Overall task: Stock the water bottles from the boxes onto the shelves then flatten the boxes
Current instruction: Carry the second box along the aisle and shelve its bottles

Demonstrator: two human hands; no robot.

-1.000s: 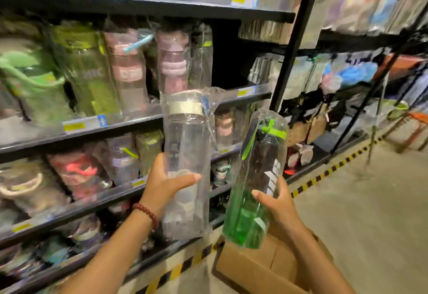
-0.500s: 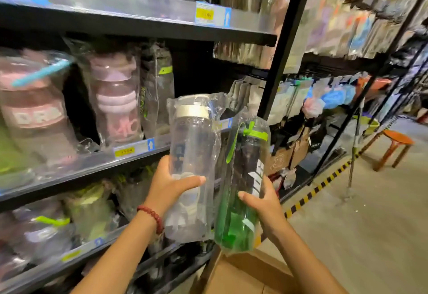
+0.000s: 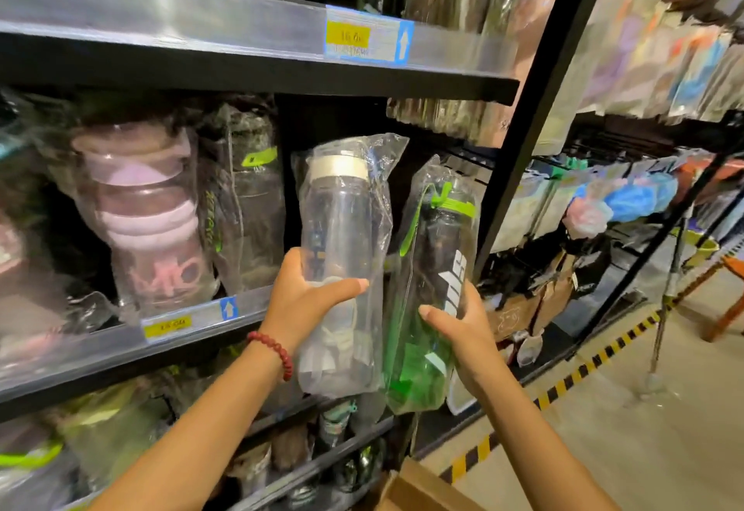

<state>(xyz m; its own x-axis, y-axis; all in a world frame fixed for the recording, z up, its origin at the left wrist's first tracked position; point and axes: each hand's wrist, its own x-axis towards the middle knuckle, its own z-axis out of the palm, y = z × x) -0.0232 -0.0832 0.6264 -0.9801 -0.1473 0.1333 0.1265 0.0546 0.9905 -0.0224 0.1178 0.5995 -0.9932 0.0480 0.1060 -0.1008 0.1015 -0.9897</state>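
A: Head view, left to right: the middle shelf (image 3: 120, 343) carries a pink-banded bottle (image 3: 149, 220) and a dark bottle with lime trim (image 3: 249, 208), both bagged, with a dark gap just beside them. Is that the slot?

B: Probably. The left hand (image 3: 300, 301) wraps the lower half of a clear bottle with a pale cap (image 3: 342, 252), held upright in front of that gap. The right hand (image 3: 459, 321) grips the green-tinted bottle with a lime lid (image 3: 435, 289) low down; it leans slightly and its bag touches the clear one's.

A: How will they handle?

B: They look empty, so light and rigid, but the loose plastic bags look slippery. I'd grip the body firmly through the film, never the slack bag top.

A: And the cardboard box (image 3: 418, 490)?

B: At the bottom edge, below the hands, not yet flattened.
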